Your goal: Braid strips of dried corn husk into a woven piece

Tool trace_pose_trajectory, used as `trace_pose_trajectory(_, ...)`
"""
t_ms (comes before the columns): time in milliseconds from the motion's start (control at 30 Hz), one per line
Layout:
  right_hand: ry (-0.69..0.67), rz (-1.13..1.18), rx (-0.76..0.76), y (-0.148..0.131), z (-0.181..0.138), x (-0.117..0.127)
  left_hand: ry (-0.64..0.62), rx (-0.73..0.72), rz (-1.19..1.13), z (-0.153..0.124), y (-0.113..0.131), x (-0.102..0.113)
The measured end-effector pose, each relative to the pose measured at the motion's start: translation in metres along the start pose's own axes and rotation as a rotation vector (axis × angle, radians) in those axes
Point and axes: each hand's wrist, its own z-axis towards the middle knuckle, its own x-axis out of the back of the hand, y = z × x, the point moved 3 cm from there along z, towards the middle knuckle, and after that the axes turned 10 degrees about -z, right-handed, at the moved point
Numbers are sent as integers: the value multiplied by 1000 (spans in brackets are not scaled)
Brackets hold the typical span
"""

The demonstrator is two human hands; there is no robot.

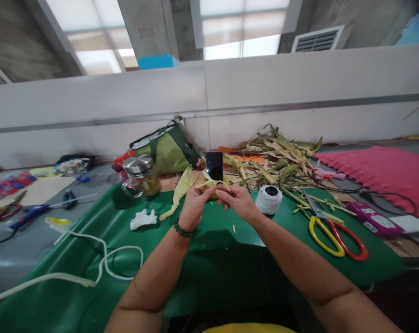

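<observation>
My left hand [194, 203] and my right hand [237, 200] meet above the green mat [209, 259], both closed on a small folded piece of pale yellow-green leaf strip [212, 184]. Thin strip ends stick out to the left and right of my fingers. A bead bracelet sits on my left wrist. Just behind the hands a dark phone [214, 166] stands upright. A spool of white thread [268, 199] stands right of my right hand, apart from it.
A pile of dried leaves [279, 159] lies at the back right. Yellow and red scissors [330, 229] rest on the mat's right side. A glass jar with metal lid [141, 175], a green bag [166, 148], crumpled white paper [143, 218], a white cord [101, 259] and a pink mat [383, 171] surround the work area.
</observation>
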Motion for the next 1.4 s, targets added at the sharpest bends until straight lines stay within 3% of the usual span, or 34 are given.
trace_pose_trajectory(233,6,166,-60,10,2,-6,41,1,-29,-3,-1,-3)
trace_pose_trajectory(467,40,-63,54,-8,-8,0,160,-14,-51,0,-3,6)
trace_pose_trajectory(700,59,-138,75,-7,-7,1,140,46,-105,-1,-2,5)
trace_pose_trajectory(1033,22,-301,169,-10,-14,-3,213,-139,103,2,6,13)
trace_pose_trajectory(1267,-128,-299,99,-4,-4,3,109,-18,169,2,21,18)
trace_pose_trajectory(1400,3,-246,88,-3,5,15,21,24,236,-1,23,12)
